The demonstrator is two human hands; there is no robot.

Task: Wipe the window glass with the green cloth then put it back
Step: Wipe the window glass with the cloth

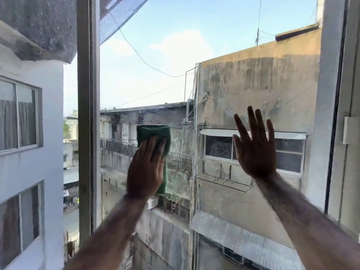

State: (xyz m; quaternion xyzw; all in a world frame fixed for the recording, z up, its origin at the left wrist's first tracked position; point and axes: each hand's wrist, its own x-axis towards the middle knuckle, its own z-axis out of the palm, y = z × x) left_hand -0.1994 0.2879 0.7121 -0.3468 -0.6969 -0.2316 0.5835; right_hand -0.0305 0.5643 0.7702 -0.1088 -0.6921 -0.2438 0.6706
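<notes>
A folded green cloth (155, 134) lies flat against the window glass (161, 75) at mid height, left of centre. My left hand (146, 168) presses on it with fingers stretched flat, covering its lower half. My right hand (255, 147) rests further right on the same pane, palm to the glass, fingers spread, holding nothing. Both forearms reach up from the bottom of the view.
A grey vertical frame post (87, 114) bounds the pane on the left, with an open gap beyond it. The right frame (331, 94) carries a white latch (350, 130). Weathered buildings, wires and sky show through the glass.
</notes>
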